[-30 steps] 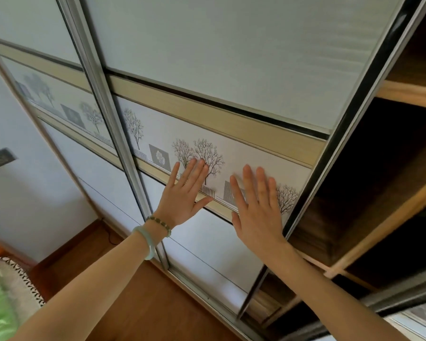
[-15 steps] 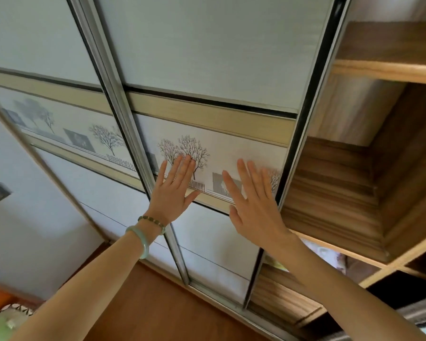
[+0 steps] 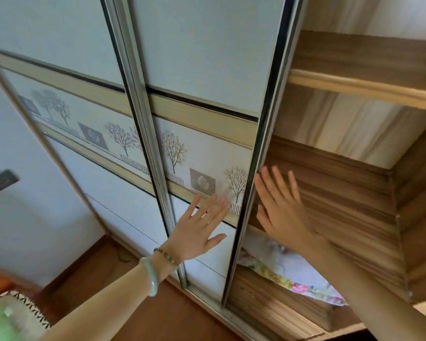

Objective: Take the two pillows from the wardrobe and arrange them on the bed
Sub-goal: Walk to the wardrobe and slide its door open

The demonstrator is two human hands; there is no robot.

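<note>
white sliding wardrobe door (image 3: 207, 70) stands open; left hand (image 3: 199, 230), right hand (image 3: 280, 210) flat and empty; floral fabric pillow (image 3: 276, 269) not yet taken.

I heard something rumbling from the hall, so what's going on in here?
A person is opening the sliding wardrobe door. The left hand lies flat on its panel, and the right hand, fingers straight, is at its free edge. The door has slid well to the left in the last second, baring wooden shelves. What looks like a floral pillow lies on a lower shelf, not yet touched.
</note>
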